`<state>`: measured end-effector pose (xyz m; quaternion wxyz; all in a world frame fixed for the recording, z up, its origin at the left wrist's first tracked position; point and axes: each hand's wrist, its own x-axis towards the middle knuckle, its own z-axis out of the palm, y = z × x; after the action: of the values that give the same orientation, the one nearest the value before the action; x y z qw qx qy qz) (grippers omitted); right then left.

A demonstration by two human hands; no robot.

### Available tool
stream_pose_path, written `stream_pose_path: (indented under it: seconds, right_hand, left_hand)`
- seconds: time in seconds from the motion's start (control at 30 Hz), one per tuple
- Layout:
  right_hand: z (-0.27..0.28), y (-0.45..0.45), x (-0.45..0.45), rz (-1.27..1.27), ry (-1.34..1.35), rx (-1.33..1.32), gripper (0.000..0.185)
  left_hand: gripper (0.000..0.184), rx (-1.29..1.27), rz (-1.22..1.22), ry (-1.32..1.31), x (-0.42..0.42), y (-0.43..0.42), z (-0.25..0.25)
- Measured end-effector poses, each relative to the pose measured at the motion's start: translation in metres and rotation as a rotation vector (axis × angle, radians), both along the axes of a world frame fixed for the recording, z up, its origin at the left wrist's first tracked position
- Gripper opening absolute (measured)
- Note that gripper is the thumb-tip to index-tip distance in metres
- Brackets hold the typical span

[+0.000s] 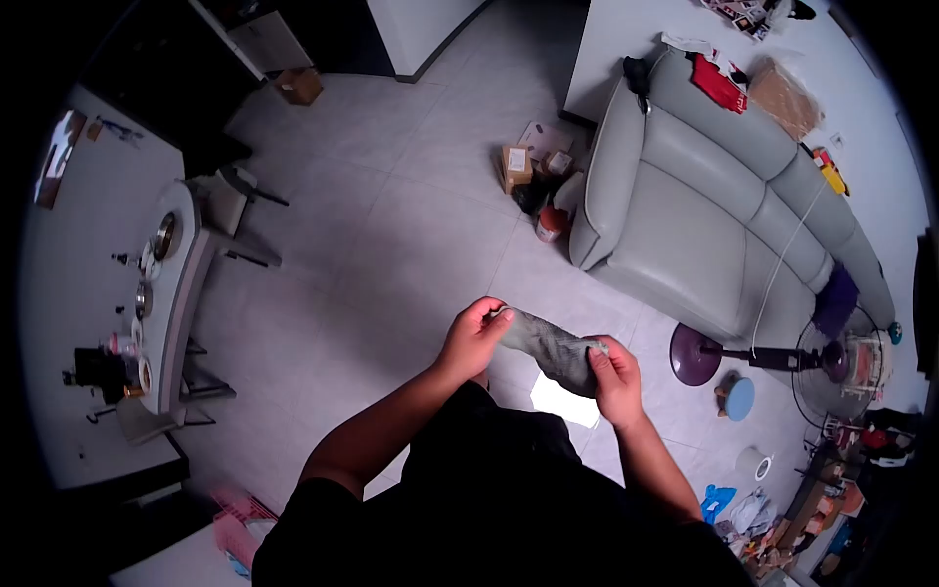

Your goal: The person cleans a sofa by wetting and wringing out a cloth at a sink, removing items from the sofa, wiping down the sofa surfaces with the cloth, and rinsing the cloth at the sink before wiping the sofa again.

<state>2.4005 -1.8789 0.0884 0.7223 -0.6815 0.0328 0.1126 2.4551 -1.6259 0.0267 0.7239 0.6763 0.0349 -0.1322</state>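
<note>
Stretched between my two hands is a dark grey-green cloth [550, 349], rumpled and narrow like a strip or a folded piece; its exact kind is unclear. My left hand [476, 338] pinches its left end, with the thumb on top. The right end is gripped by my right hand [613, 377], thumb also uppermost. Both hands hold it in the air in front of my body. Below the cloth, a bright white flat surface [565, 401] shows, partly hidden by my dark clothing and right hand.
A grey sofa [685, 225] stands to the right, with a purple-based fan [696, 354] and a blue stool [736, 399] before it. Small boxes [516, 168] lie by its arm. A long table [186, 313] with chairs lines the left. A pink basket [235, 523] is lower left.
</note>
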Motion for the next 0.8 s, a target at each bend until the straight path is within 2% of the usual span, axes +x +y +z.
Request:
stream_pose_path:
  seconds: [0.17,0.27,0.3,0.4,0.43,0.5,0.53,0.57,0.63,0.67,0.7,0.77,0.8]
  right_hand:
    - [-0.004,0.017,0.125,-0.126,0.051,-0.068,0.026]
    - [-0.018,0.009,0.189,-0.267,0.099,-0.007,0.026]
    - [-0.008,0.001,0.201,-0.332,0.107,0.039,0.026]
    - [-0.056,-0.008,0.279,-0.4,0.127,0.048,0.027]
    - [-0.065,-0.012,0.31,-0.443,0.138,0.068,0.028]
    - [-0.103,-0.017,0.367,-0.48,0.179,0.095,0.029]
    - [-0.122,-0.023,0.393,-0.491,0.231,0.095,0.029]
    - [-0.145,-0.028,0.418,-0.505,0.288,0.096,0.029]
    - [-0.172,-0.035,0.464,-0.543,0.366,0.031,0.03]
    - [-0.183,-0.038,0.485,-0.565,0.381,0.026,0.031]
    - [-0.195,-0.039,0.506,-0.587,0.399,0.022,0.031]
    - [-0.208,-0.037,0.542,-0.623,0.394,0.008,0.032]
    - [-0.215,-0.037,0.56,-0.644,0.363,-0.013,0.032]
  left_hand:
    - [0.022,0.058,-0.121,0.208,0.154,-0.014,-0.003]
    - [0.024,0.096,-0.143,-0.095,0.239,-0.045,-0.055]
    - [0.023,0.126,-0.124,-0.145,0.256,-0.059,-0.056]
    - [0.022,0.366,-0.08,-0.282,0.342,-0.087,-0.114]
    - [0.026,0.377,-0.07,-0.314,0.371,-0.098,-0.129]
    - [0.029,0.561,0.13,-0.458,0.42,-0.117,-0.144]
    - [0.028,0.556,0.098,-0.314,0.438,-0.123,-0.16]
    - [0.028,0.562,0.077,-0.299,0.455,-0.128,-0.179]
    - [0.021,0.011,-0.105,0.184,0.483,-0.135,-0.207]
    - [0.015,-0.03,-0.138,0.135,0.5,-0.142,-0.2]
    - [0.012,0.064,-0.229,0.119,0.518,-0.146,-0.204]
    - [0.011,0.077,-0.343,0.102,0.545,-0.151,-0.208]
    - [0.018,0.079,-0.383,0.069,0.558,-0.154,-0.212]
